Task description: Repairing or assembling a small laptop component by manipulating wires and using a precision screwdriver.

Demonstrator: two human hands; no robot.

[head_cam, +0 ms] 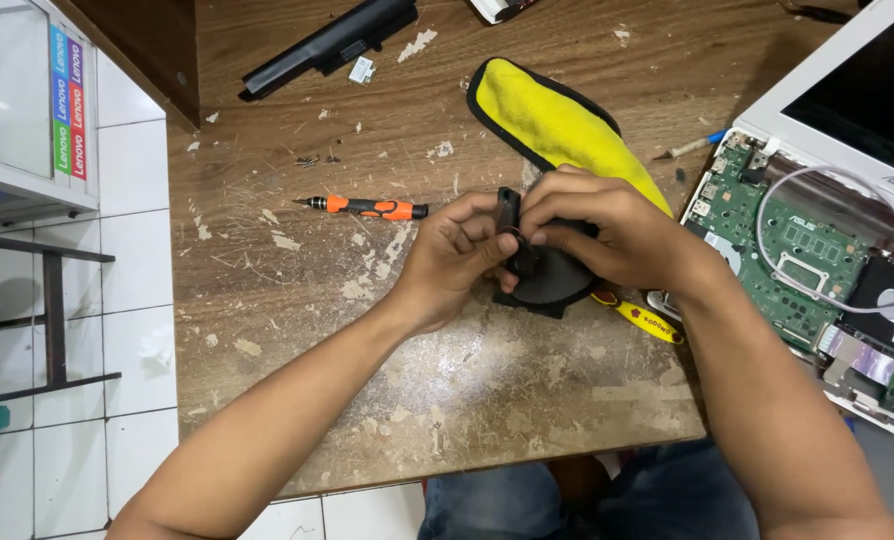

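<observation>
Two hands work over one small black fan part (542, 275), flat and rounded with a stiff plastic look, held just above the tabletop (297, 290) near its front half; the left hand (447, 260) has its fingers curled narrow around the part's left edge, and the right hand (607, 235) pinches its top, fingers (547, 215) bent close together. One orange-and-black screwdriver (367, 207) lies just left of the hands; one yellow cloth (557, 120) with a dark hem, soft and napped, lies behind them; one long black battery bar (332, 45) rests at the far edge; one yellow plastic pry tool (647, 320) pokes out below the right wrist. One opened white laptop (817, 240) shows a green circuit board at the right edge. The tabletop is scarred brown wood flecked with pale chips; bare room lies at its left and front, bounded by white floor tiles (137, 300).
</observation>
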